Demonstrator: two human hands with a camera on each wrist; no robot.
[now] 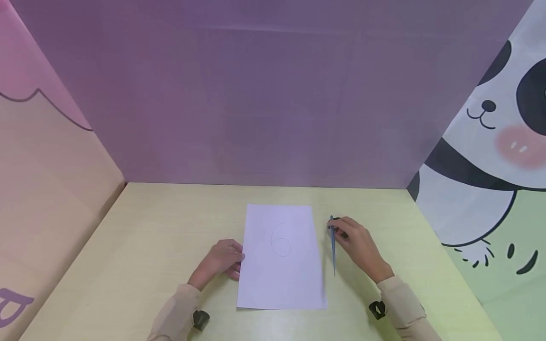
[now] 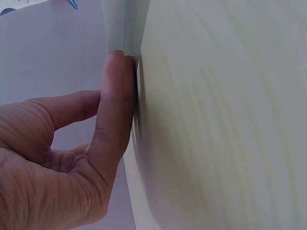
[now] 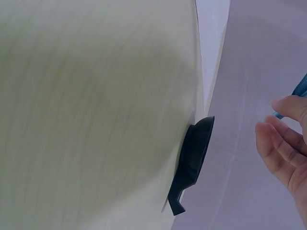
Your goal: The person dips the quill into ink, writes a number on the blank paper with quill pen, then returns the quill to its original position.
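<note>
Paper (image 1: 281, 258): left hand (image 1: 222, 260) flat on its left edge. Right hand (image 1: 356, 241) pinches pen (image 1: 332, 246), right of paper. Advice: keep paper pinned firmly.

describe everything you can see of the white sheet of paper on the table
The white sheet of paper is a plain rectangular page lying flat in portrait pose on the pale yellow-green wooden table. A faint pencilled oval, like a loop, sits near its middle. The left hand touches its left edge with its fingertips. The right hand, pinching a thin blue pen, is just off its right edge, apart from it.
</note>
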